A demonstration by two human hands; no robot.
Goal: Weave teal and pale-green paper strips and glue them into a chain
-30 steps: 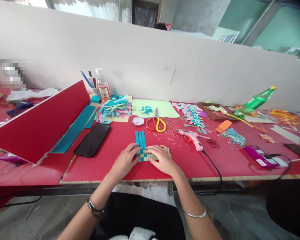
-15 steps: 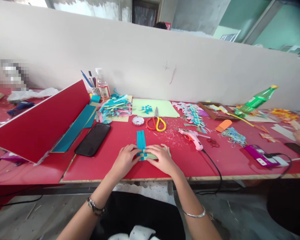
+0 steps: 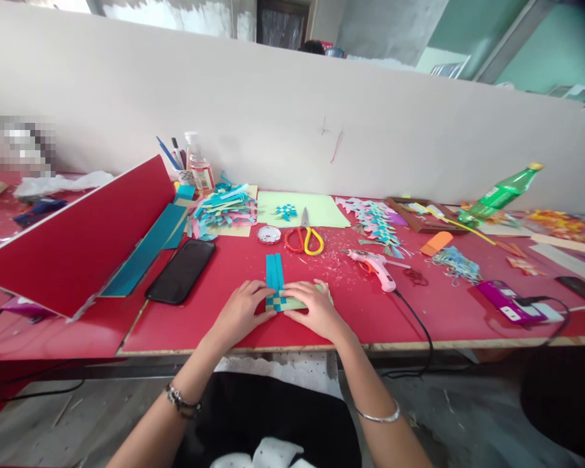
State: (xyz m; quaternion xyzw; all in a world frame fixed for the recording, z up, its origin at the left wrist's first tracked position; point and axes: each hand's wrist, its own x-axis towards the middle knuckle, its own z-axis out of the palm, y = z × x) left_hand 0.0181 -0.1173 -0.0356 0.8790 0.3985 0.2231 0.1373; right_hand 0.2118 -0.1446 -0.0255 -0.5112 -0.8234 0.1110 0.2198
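The blue strips (image 3: 273, 268) of the woven paper piece (image 3: 276, 301), parted by gaps a second ago, now lie close together on the red table (image 3: 214, 335). The left hand (image 3: 241, 308) and right hand (image 3: 316, 305) stay at its sides, thumbs apart from forefingers; whether either pinches the paper, I cannot tell.
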